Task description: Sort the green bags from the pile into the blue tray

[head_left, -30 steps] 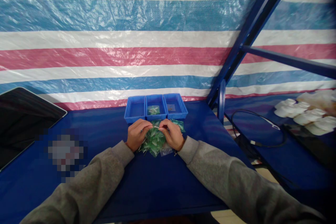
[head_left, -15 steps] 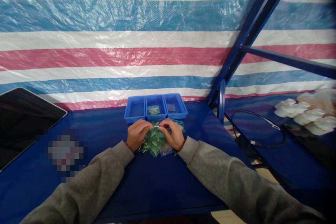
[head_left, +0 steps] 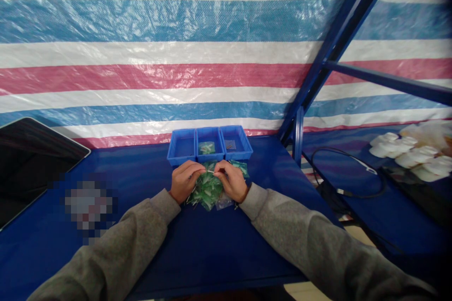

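Between my two hands stretches a small thin whitish stick-like piece (head_left: 209,171), too small to name more closely. My left hand (head_left: 185,180) pinches one end of it, and my right hand (head_left: 233,180) pinches the other. Both hands are closed at the fingertips. Under and between them lies a pile of small green and clear plastic packets (head_left: 207,191) with thin white pieces among them. Just behind the hands stand three joined blue bins: the left bin (head_left: 181,145) looks bare inside, the middle bin (head_left: 210,154) holds a greenish packet, and the right bin (head_left: 241,143) a small clear packet.
A dark screen-like panel (head_left: 31,164) leans at the left, near a blurred-out patch. Blue metal frame bars (head_left: 318,75) rise at the right. Beyond them lie a black cable (head_left: 348,195) and several white rolls (head_left: 413,155). A striped plastic sheet (head_left: 176,75) hangs behind the blue table (head_left: 212,254).
Hands and arms stay nearly in place. The piece between the fingertips looks slightly thinner and its angle has shifted a little.
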`<state>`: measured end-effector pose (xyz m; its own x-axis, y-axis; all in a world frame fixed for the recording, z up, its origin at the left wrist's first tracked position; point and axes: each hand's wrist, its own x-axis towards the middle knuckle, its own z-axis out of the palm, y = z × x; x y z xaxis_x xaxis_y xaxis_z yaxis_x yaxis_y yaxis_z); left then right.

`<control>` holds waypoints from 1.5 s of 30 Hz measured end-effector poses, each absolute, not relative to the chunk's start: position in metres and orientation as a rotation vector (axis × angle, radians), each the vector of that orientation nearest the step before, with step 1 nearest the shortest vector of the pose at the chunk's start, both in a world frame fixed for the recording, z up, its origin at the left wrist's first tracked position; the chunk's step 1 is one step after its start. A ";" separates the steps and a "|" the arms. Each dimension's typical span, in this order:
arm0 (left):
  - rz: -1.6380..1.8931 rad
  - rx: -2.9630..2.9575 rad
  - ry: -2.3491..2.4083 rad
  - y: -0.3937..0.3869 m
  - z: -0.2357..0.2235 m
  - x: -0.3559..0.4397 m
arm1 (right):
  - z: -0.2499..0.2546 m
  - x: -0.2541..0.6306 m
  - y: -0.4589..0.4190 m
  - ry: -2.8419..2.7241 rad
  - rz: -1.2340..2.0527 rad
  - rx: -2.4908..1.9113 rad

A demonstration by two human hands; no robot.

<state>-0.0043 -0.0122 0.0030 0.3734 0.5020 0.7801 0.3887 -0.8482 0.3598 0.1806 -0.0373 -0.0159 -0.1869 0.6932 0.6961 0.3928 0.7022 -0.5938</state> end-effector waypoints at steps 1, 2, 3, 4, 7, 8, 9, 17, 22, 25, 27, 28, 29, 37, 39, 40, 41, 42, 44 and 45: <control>1.486 2.503 0.821 -0.012 0.003 -0.004 | -0.016 0.181 -0.037 -1.809 0.337 -0.858; 1.484 2.501 0.825 -0.012 0.003 -0.004 | -0.016 0.181 -0.038 -1.810 0.333 -0.856; 1.481 2.498 0.826 -0.012 0.002 -0.005 | -0.016 0.181 -0.038 -1.812 0.330 -0.854; 1.478 2.495 0.828 -0.012 0.002 -0.005 | -0.016 0.181 -0.038 -1.814 0.327 -0.852; 1.491 2.472 0.847 -0.013 0.002 -0.004 | -0.015 0.180 -0.038 -1.823 0.327 -0.853; 1.501 2.460 0.859 -0.013 0.002 -0.003 | -0.014 0.180 -0.038 -1.825 0.330 -0.856; 1.512 2.448 0.873 -0.014 0.002 -0.003 | -0.014 0.180 -0.038 -1.825 0.333 -0.860; 1.524 2.417 0.907 -0.015 0.004 -0.001 | -0.016 0.180 -0.037 -1.818 0.350 -0.858; 1.511 2.466 0.876 -0.014 0.004 -0.003 | -0.013 0.180 -0.040 -1.776 0.317 -0.906; 1.520 2.518 0.848 -0.015 0.005 -0.003 | -0.011 0.180 -0.040 -1.766 0.283 -0.915; 1.520 2.544 0.833 -0.016 0.005 -0.003 | -0.010 0.180 -0.040 -1.772 0.259 -0.909; 1.516 2.550 0.832 -0.016 0.005 -0.003 | -0.009 0.180 -0.040 -1.776 0.249 -0.908; 1.512 2.553 0.838 -0.017 0.006 -0.003 | -0.009 0.180 -0.040 -1.776 0.242 -0.908; 1.531 2.563 0.925 -0.018 0.008 0.000 | -0.007 0.180 -0.040 -1.773 0.237 -0.901; 1.517 2.578 0.917 -0.019 0.009 -0.001 | -0.008 0.180 -0.040 -1.772 0.231 -0.913; 1.507 2.587 0.908 -0.019 0.009 -0.001 | -0.009 0.180 -0.040 -1.770 0.224 -0.921; 1.497 2.595 0.896 -0.018 0.008 -0.001 | -0.009 0.180 -0.040 -1.767 0.214 -0.929; 1.491 2.602 0.885 -0.018 0.008 -0.001 | -0.010 0.180 -0.039 -1.762 0.200 -0.936; 1.493 2.609 0.867 -0.018 0.007 -0.002 | -0.010 0.180 -0.039 -1.753 0.175 -0.945; 1.494 2.611 0.860 -0.018 0.007 -0.002 | -0.010 0.180 -0.039 -1.750 0.166 -0.946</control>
